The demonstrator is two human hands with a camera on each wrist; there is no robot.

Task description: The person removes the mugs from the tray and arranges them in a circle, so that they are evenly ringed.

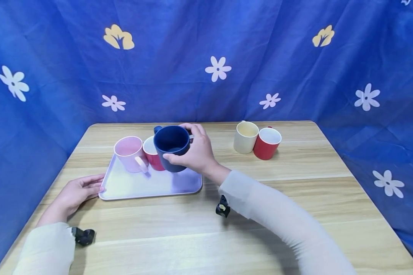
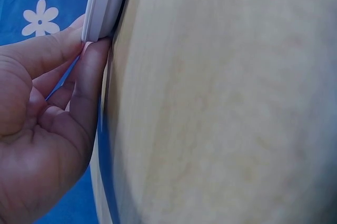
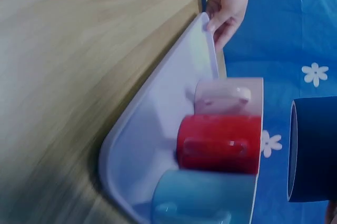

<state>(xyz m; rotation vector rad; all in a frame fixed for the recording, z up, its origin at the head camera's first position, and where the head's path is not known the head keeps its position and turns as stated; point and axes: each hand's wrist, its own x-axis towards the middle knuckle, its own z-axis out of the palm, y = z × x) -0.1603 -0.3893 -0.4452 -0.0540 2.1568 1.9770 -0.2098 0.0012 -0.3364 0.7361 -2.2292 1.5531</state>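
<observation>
Pale sleeve leads to the right hand, which grips a dark blue mug above the tray's right half; the left hand pinches the tray's near-left corner.

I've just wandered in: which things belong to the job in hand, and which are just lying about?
In the job, apparently:
dark blue mug, held by right fingers
lilac tray, left fingers at its edge
pink mug, red mug, light blue mug on the tray

Probably standing about:
cream mug, second red mug, untouched

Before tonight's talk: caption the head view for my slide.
Right hand grips a navy cylindrical mug above a pale rectangular tray.
</observation>
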